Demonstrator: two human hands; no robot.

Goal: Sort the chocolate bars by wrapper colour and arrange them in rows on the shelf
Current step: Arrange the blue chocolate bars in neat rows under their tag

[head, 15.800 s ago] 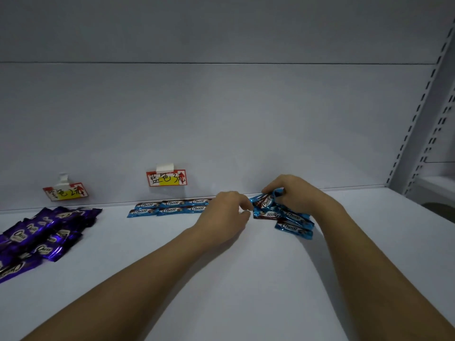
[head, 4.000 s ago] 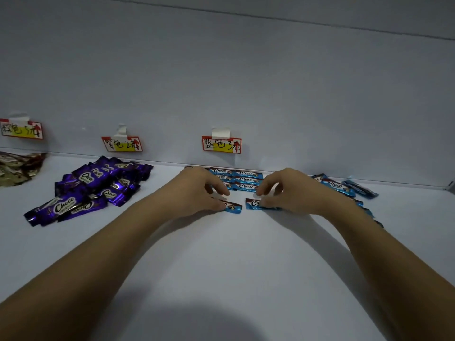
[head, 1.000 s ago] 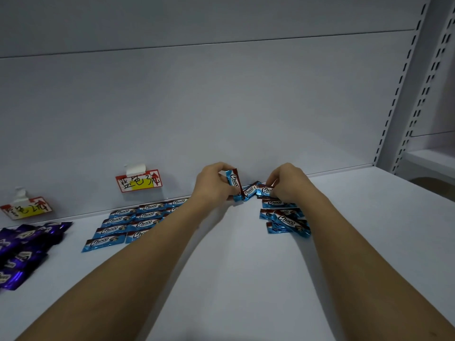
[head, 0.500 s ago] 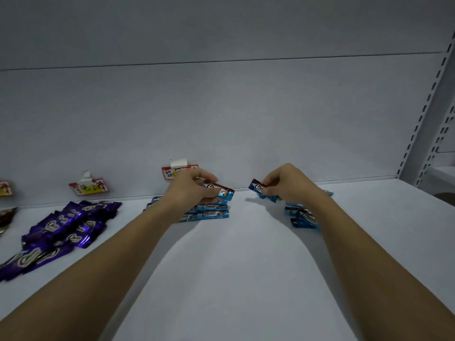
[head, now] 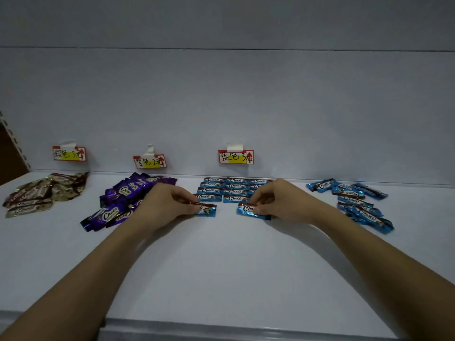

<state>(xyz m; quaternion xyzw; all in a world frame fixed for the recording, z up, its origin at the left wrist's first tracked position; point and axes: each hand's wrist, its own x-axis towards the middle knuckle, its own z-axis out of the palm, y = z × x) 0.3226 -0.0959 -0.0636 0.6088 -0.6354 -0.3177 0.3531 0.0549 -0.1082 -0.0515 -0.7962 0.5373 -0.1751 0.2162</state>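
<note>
Wide white shelf (head: 221, 267), backed by a pale rear wall (head: 221, 94). Pinned along that wall, 3 handwritten price tags: left tag (head: 69, 153), middle tag (head: 149, 161), right tag (head: 235, 156).

Heaped at far left, under the left tag, a loose pile of brown-and-cream bars (head: 41, 193). Just right of it, below the middle tag, a jumbled pile of purple bars (head: 123, 200). At centre, under the right tag, neat rows of blue bars (head: 229, 189) laid flat against the back of the shelf. Well to the right, an unsorted scatter of blue bars (head: 357, 200).

Reached in from the near edge, 2 bare forearms. Left hand (head: 167, 205) lay low on the shelf, fingers and thumb curled and pinching a blue bar (head: 206, 209) by its left end, just in front of the rows on their left side. Right hand (head: 280, 201) likewise curled, pinching another blue bar (head: 251, 210) with the wrapper's left end showing. Both held bars lay near the front row, apart from each other, seemingly touching the shelf surface.
</note>
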